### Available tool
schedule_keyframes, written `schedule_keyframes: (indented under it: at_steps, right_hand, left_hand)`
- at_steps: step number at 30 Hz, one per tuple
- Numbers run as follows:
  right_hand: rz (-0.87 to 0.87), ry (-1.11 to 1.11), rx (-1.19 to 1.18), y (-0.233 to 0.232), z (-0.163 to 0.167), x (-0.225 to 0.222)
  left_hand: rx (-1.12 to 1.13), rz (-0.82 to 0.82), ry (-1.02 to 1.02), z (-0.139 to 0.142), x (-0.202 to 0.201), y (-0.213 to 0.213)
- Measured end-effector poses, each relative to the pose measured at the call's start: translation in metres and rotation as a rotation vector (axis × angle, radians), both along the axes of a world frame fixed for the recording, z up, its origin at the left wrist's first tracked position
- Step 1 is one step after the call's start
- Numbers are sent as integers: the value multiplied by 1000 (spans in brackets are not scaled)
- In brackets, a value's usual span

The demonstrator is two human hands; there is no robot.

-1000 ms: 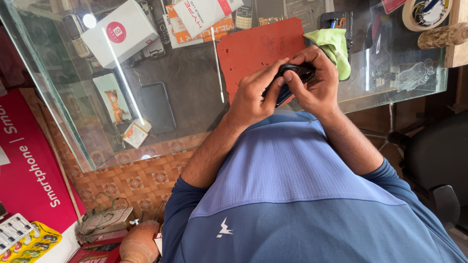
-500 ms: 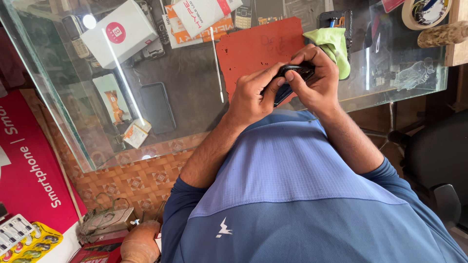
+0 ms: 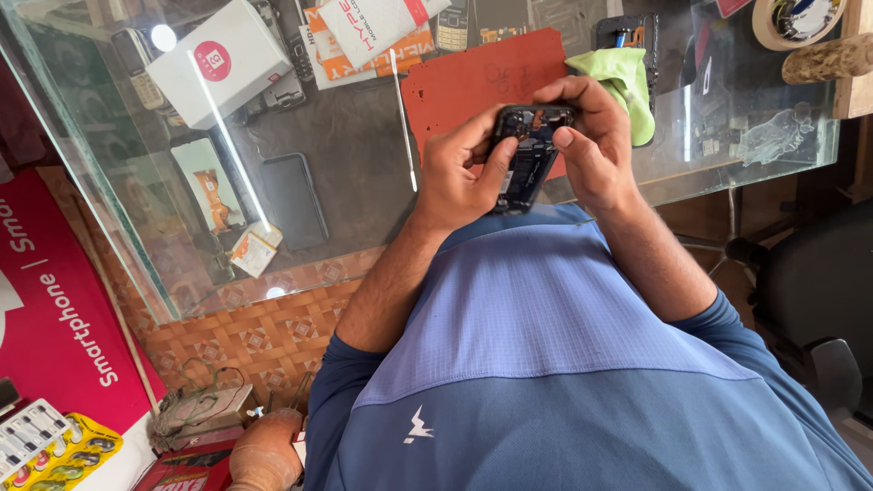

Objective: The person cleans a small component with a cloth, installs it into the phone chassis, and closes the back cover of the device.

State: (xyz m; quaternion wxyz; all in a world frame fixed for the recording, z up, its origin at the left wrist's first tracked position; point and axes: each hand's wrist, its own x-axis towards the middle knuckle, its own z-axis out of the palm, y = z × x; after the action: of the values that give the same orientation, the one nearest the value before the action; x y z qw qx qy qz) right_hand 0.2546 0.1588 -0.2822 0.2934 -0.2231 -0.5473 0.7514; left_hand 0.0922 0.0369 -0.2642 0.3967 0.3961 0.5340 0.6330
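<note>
Closest to us, our blue shirt (image 3: 546, 364) filled the lower frame, and both forearms ran up from it toward the glass counter (image 3: 346, 182). Just above the counter's near edge we held an opened smartphone (image 3: 527, 159), its back cover off and dark internals showing. Its long axis ran from our chest away toward the red work mat (image 3: 482, 82), slightly tilted, so it lay straight ahead between both hands, about equally near to each. Our left hand (image 3: 459, 173) was curled around the phone's left side, thumb pressed across its middle. Our right hand (image 3: 596, 145) gripped the top right corner, fingers hooked over the far end and thumb tip resting on the exposed inside. Neither hand was released; both were closed on the phone.

Beyond the phone lay the red mat, with a green cloth (image 3: 623, 82) at its right edge. Farther left sat a white box (image 3: 223, 64), and a tape roll (image 3: 796, 20) sat at the far right.
</note>
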Motion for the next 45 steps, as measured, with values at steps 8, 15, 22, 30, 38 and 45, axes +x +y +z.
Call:
schedule_keyframes:
  at_steps: [8, 15, 22, 30, 38, 45]
  right_hand:
    - [-6, -59, 7, -4, 11, -2]
    - [-35, -52, -50, -4, 14, -3]
    - [-31, -2, 38, -4, 14, -4]
    - [-51, -32, 108, -2, 10, -5]
    - [-104, -87, 296, -6, 2, -5]
    - [-13, 60, 27, 1, 12, -3]
  left_hand:
    - [22, 10, -134, 2, 6, -5]
    - [32, 45, 9, 16, 10, -6]
    - [-1, 52, 106, 27, 10, -5]
    - [66, 78, 286, 31, 10, -4]
    - [60, 62, 363, 27, 11, -5]
    - [41, 64, 169, 29, 3, -4]
